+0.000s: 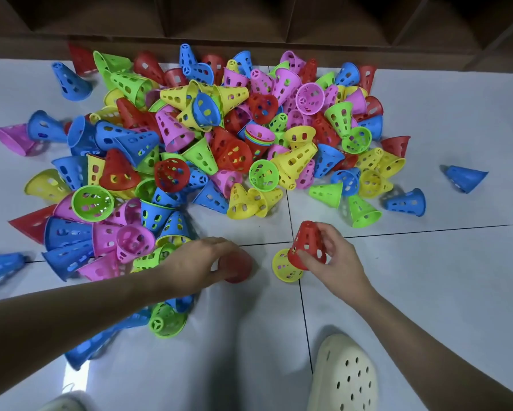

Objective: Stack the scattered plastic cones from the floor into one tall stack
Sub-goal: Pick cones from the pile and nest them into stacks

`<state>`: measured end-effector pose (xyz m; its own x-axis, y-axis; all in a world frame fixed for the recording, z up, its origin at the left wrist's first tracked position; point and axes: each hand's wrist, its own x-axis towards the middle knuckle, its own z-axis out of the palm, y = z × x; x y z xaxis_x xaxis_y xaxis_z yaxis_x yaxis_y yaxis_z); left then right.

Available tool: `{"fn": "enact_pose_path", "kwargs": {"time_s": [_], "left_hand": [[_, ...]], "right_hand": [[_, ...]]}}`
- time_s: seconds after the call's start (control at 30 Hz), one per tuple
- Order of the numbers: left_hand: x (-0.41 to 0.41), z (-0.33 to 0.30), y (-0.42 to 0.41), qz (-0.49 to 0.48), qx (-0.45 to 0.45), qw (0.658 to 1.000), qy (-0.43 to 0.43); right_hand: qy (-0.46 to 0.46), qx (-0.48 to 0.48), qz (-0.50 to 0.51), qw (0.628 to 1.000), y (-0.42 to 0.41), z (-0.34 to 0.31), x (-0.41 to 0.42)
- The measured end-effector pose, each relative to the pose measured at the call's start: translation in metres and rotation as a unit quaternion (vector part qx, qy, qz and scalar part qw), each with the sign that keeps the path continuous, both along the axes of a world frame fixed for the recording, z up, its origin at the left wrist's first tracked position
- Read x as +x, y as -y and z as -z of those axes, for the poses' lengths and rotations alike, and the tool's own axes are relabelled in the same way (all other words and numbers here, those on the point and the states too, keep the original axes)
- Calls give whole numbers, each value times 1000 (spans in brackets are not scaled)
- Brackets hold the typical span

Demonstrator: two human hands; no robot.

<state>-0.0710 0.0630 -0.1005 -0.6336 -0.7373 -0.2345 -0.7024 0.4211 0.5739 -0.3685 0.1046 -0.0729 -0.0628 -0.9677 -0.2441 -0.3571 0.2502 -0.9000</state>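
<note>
We've got the right hand [329, 256] pinching a red cone [308, 243] by its wall, tip pointing far, held just above a yellow cone [283, 266] lying on the white floor [427, 277]. Our left hand [202, 262] curls over another red cone [237, 268], blurred, near the big multicoloured cone pile [207, 137] spread across the far floor.

Bright, even light; blurred, warped edges

Perforated plastic cones [207, 137], red, blue, green, yellow, pink: heaped on white tiled floor, mostly tipped sideways; one red perforated cone [307, 243] held upright, touching yellow cone [283, 266] lying beside it
</note>
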Motion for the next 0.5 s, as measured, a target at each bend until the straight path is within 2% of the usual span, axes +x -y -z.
{"fn": "enact_pose_path", "kwargs": {"time_s": [0.17,0.27,0.37,0.5], "left_hand": [[2,8,8,54,-41,998,16],[5,1,17,68,-31,997,-2],[7,-2,30,4,-24,999,-36],[1,1,50,-96,-21,995,-36]], "right_hand": [[-59,-9,-51,997,-14,8,7],[-82,11,-85,993,-17,22,5],[-112,36,-116,986,-17,33,0],[-137,48,-163,976,-5,43,-9]]}}
